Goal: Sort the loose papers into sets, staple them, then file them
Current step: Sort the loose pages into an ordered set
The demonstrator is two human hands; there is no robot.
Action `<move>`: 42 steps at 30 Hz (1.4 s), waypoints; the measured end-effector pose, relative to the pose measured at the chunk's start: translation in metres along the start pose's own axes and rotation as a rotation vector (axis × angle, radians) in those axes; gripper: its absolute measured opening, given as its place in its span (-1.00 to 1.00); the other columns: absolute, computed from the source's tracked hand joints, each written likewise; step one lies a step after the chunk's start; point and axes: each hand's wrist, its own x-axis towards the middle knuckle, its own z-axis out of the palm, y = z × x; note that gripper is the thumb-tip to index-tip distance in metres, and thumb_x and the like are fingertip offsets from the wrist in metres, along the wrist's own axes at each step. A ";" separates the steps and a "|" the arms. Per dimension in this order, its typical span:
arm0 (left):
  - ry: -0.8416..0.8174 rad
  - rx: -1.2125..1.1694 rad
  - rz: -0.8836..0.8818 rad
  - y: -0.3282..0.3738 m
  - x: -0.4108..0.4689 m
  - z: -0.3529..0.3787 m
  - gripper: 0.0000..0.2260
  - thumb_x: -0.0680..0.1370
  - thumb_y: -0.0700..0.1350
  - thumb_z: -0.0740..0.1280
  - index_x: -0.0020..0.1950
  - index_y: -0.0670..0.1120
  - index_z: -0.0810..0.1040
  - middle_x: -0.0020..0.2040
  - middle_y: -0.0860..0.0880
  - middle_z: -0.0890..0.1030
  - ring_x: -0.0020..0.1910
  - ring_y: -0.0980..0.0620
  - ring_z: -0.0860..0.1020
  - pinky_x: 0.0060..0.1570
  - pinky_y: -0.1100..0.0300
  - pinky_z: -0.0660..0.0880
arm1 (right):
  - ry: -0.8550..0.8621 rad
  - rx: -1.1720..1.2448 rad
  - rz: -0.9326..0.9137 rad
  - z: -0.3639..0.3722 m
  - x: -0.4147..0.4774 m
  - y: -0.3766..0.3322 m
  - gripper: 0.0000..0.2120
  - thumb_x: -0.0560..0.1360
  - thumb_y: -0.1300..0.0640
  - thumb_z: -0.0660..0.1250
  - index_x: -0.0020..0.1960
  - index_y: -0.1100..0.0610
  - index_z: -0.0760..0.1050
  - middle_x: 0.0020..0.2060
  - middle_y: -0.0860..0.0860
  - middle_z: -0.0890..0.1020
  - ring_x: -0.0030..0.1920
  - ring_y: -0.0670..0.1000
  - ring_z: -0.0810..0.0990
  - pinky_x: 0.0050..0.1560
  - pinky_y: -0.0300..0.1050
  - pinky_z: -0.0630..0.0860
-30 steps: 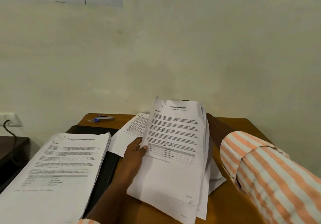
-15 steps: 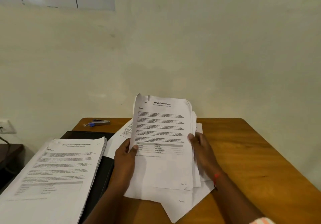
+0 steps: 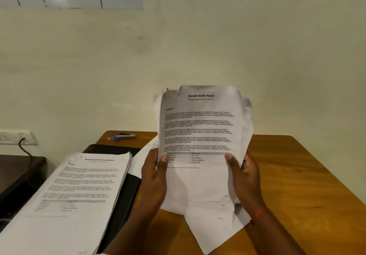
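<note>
Two hands on one bundle, and that's the whole action right now. Far left first: a wall socket [image 3: 11,137] with a dark cable [image 3: 24,146] trailing down from it, above a dark side table [image 3: 21,172]. Next across, a thick stack of papers [image 3: 79,193] headed "Sample Internship Documentation" lies flat, its lower half on a black folder [image 3: 122,199] that pokes out along the stack's right edge and at the far end. Behind that, near the back edge of the wooden table [image 3: 301,177], there's the stapler [image 3: 123,136], silver with a blue tip, lying on its side and well apart from your hands.

Now to the middle. Your left hand [image 3: 153,175] is clamped on the left edge of the held bundle of papers [image 3: 200,136], thumb pressed on the front sheet beside the printed table, fingers wrapped behind. The bundle stands nearly upright above the tabletop, top sheet reading "Sample Health Report", upper corners ragged and uneven, sheets behind it sticking out at the left and right. A loose sheet [image 3: 152,145] lies flat on the table behind your left hand, mostly hidden.

Your right hand [image 3: 244,177] grips the right edge the same way, thumb on the front, fingers behind. A red band [image 3: 258,213] sits on that wrist. Below your hands the lower sheets fan out crookedly, one corner drooping towards you over the wood.
</note>
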 end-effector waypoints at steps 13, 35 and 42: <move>0.076 -0.035 0.107 0.022 -0.001 0.003 -0.82 0.64 0.10 0.24 0.18 0.08 0.37 0.02 0.21 0.60 0.05 0.06 0.65 -0.19 0.24 0.64 | -0.046 0.050 -0.036 -0.002 -0.007 -0.016 -0.66 0.48 0.18 0.40 0.22 0.13 0.42 0.03 -0.01 0.69 0.04 -0.04 0.70 -0.16 -0.18 0.66; 0.017 -0.126 -0.163 -0.007 -0.008 0.007 -0.43 0.43 0.41 0.38 0.32 0.14 0.48 0.16 0.04 0.67 0.12 -0.11 0.68 0.00 -0.17 0.67 | -0.130 0.017 0.033 -0.005 -0.019 0.009 -0.53 0.40 0.13 0.56 0.27 0.15 0.54 0.08 -0.06 0.71 0.08 -0.03 0.69 -0.10 -0.22 0.64; 0.051 -0.086 -0.157 -0.009 -0.007 0.012 -0.67 0.56 0.17 0.38 0.24 0.05 0.59 0.09 0.06 0.71 0.04 -0.05 0.71 -0.01 -0.10 0.68 | -0.112 -0.032 0.018 -0.005 -0.016 0.010 -0.58 0.37 0.14 0.49 0.22 0.07 0.56 0.05 -0.18 0.71 0.07 -0.12 0.68 -0.13 -0.27 0.63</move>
